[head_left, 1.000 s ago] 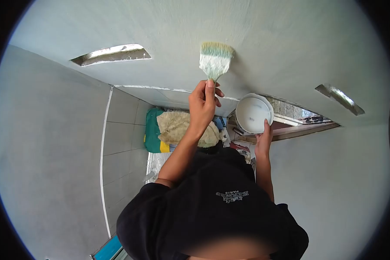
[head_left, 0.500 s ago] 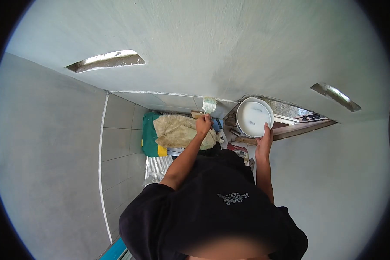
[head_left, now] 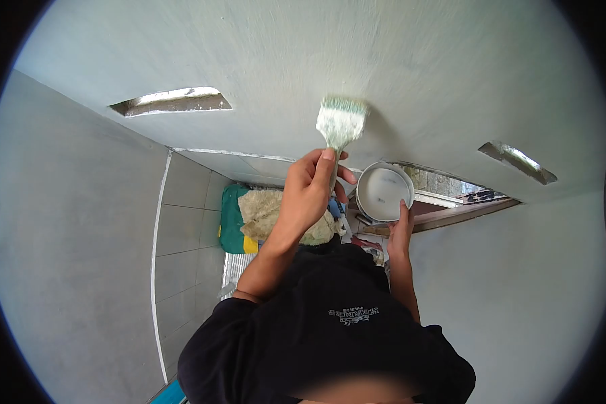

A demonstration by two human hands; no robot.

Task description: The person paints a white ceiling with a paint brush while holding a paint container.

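My left hand (head_left: 308,192) is closed around the handle of a wide paintbrush (head_left: 341,124), held with its bristles upward. The brush is coated in white paint, with pale green showing near the bristle tips, which are right at the painted wall (head_left: 269,60). Lower and to the right, my right hand (head_left: 401,232) grips the near rim of a round white paint tub (head_left: 384,192), thumb at the rim's edge and fingers hidden underneath. White paint covers the tub's bottom, with a few darker spots in it.
Two slanted slots (head_left: 175,101) cut through the wall. An opening with a wooden ledge (head_left: 464,214) lies right of the tub. Below my left arm are a beige cloth (head_left: 259,209) and a green and yellow bag (head_left: 230,209). Grey tiles (head_left: 182,222) line the left wall.
My left hand has raised the paintbrush from the tile edge up over the painted wall, nearer the camera. My right hand and the tub have shifted slightly down and left.
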